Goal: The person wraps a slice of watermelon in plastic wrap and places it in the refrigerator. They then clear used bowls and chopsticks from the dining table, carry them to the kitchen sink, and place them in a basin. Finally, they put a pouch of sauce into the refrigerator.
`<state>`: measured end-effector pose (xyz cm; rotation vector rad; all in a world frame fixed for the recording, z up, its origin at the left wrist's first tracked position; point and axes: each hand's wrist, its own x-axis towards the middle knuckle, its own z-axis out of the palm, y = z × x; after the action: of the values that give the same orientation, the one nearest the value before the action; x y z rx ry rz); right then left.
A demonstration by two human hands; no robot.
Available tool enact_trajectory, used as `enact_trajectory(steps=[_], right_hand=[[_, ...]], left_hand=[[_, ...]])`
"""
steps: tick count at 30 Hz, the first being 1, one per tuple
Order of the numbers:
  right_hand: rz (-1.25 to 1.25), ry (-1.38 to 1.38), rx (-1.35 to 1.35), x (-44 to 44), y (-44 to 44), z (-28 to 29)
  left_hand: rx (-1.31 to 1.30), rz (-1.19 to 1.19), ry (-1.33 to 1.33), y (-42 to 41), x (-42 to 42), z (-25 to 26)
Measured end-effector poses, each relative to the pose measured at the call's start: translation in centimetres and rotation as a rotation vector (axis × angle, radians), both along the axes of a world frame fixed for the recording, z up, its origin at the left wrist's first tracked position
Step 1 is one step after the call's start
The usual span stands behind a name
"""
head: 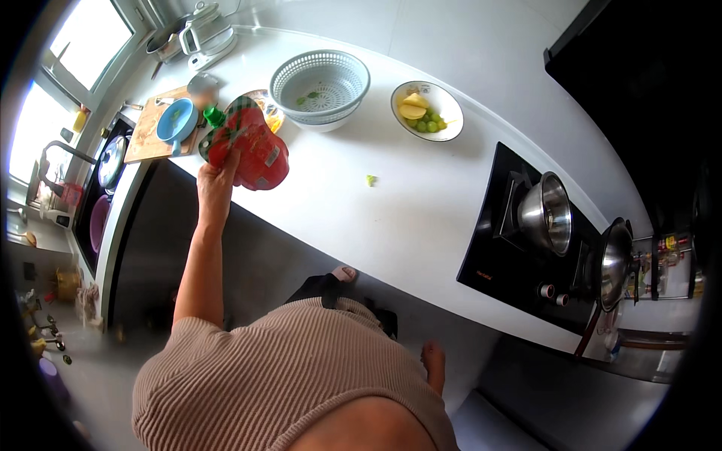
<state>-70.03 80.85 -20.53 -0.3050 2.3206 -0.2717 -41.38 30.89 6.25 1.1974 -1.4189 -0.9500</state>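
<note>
My left hand [216, 176] grips a red spouted pouch [260, 149] with a green cap and a green checked top, held above the counter's front edge. The pouch partly covers a patterned plate [274, 120] holding orange-yellow bits. Just behind it, a grey-blue colander [320, 84] with a few green leaf scraps inside is set in a bowl. Low beside my body, away from the counter, hangs my right hand [433, 358]; it is blurred, and its fingers are not clear.
A blue handled bowl [177, 120] rests on a wooden cutting board [141, 135]. Peeled yellow pieces and green grapes fill part of a white bowl [454, 121]. A green scrap [370, 180] lies on the white counter [338, 214]. The black cooktop [479, 256] carries a steel bowl [544, 214] and a wok [615, 265].
</note>
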Motion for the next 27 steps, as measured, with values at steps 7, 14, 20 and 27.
enact_trajectory(steps=[7, 14, 20, 27], right_hand=[[0.412, -0.110, 0.209, -8.5, 3.7, -0.6], [0.665, -0.109, 0.244, -19.7, 15.6, -15.3], [0.834, -0.093, 0.079, -19.9, 15.4, -13.3], [0.300, -0.236, -0.082, -20.4, 15.4, -9.6]], left_hand=[[0.035, 0.093, -0.059, 8.7, -6.4, 0.2], [-0.098, 0.110, -0.089, 16.2, -10.5, 2.4], [-0.063, 0.222, -0.128, 20.6, -13.2, 3.4], [-0.070, 0.257, -0.201, 20.8, -13.6, 2.5]])
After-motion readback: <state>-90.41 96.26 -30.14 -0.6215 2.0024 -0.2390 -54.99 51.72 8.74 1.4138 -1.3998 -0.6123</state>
